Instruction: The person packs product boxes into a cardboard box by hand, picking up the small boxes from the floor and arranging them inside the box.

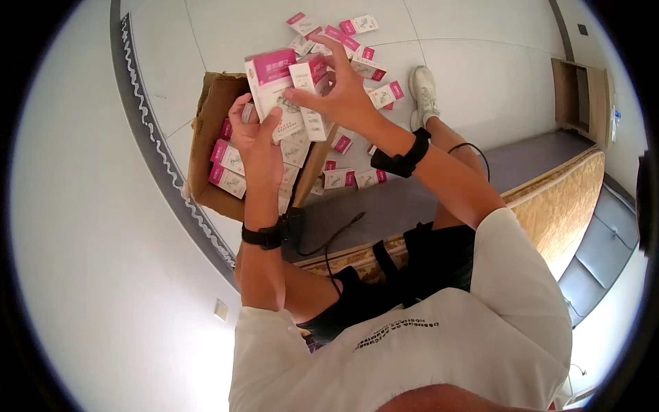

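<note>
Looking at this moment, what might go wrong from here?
The larger box, held by the left hand, and the narrower box, held by the right hand, are tilted differently, so one might slip. 
If lowered into the carton, they could catch its edge. 
The shoe is near boxes loose on the floor; a shift of the foot might crush some.

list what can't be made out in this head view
Head view:
- Fine print on the larger held box: too small and blurred.
- Floor of the carton: hidden by packed boxes.
- Shirt lettering: too small to read fully.
</note>
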